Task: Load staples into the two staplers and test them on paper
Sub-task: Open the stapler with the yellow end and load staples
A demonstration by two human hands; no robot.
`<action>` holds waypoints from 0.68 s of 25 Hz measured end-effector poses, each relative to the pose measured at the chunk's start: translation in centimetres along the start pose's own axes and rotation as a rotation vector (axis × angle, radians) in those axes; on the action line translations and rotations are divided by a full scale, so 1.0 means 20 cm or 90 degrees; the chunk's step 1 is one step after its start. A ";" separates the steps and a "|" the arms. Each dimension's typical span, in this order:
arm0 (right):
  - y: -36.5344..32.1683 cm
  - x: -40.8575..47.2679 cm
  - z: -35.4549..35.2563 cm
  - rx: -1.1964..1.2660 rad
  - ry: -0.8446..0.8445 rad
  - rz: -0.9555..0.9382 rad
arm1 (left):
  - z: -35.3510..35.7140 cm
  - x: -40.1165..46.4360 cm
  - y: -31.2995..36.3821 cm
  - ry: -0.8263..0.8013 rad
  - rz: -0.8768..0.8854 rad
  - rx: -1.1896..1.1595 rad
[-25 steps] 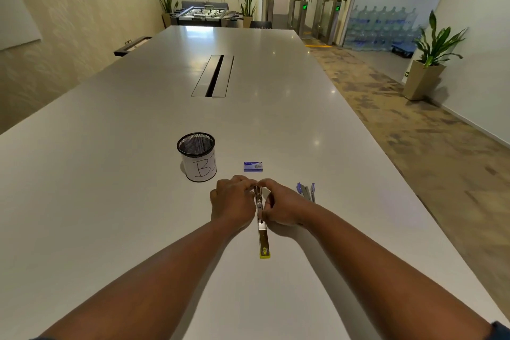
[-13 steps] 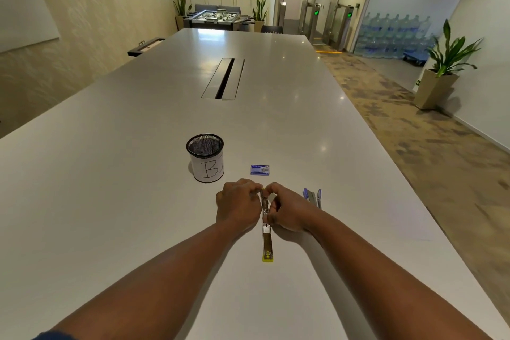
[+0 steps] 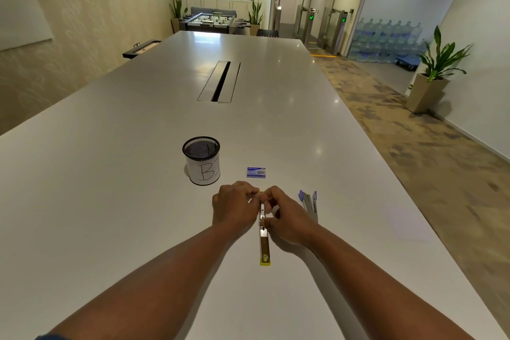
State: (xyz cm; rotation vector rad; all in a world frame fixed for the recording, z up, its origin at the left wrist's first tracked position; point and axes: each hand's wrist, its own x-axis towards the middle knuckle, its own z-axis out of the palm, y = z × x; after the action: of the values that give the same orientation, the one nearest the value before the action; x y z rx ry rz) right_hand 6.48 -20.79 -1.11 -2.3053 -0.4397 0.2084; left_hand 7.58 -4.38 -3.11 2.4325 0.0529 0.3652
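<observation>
The yellow stapler (image 3: 264,232) lies flat and opened out on the white counter (image 3: 110,201), with its long metal track facing up and its yellow tip pointing back at the person. It looks laid out this way so the staples can drop into the track from above. Both hands meet over its far end. The left hand (image 3: 234,205) is curled at the stapler's 9 o'clock side, and its fingers seem to pinch the top part, but what sits under them is hidden. The right hand (image 3: 287,215) is curled at the 3 o'clock side, with its thumb and fingers (image 3: 267,222) pinching the metal track, I think to hold it steady or to push staples in. The small blue staple box (image 3: 256,172) waits at 12 o'clock, just past the hands, close enough to reach. The second stapler (image 3: 309,204), blue and also opened, lies at 3 o'clock near the right hand, not touching it. A black mesh cup (image 3: 202,160) with a paper label stands at 11 o'clock. I see no test paper. The counter is long and wide, with lots of bare room to the left and far ahead. Its right edge is the closest one, beyond the blue stapler, so things should stay away from that side.
</observation>
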 end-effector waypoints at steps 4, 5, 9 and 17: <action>0.01 0.00 0.01 0.011 0.005 0.023 | 0.00 0.00 0.00 0.000 -0.006 0.002; 0.01 0.01 0.01 0.015 0.007 0.027 | 0.00 0.00 0.00 -0.003 -0.008 0.002; 0.00 0.00 0.00 0.027 0.001 0.015 | 0.00 0.00 0.01 -0.007 -0.010 0.004; -0.02 -0.02 0.00 0.038 0.016 0.022 | 0.00 0.00 0.00 -0.006 -0.005 0.006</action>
State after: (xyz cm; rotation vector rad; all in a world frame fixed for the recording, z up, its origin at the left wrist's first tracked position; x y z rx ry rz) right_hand 6.09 -20.72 -0.89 -2.2559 -0.3762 0.2073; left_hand 7.59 -4.44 -3.07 2.4419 0.0602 0.3496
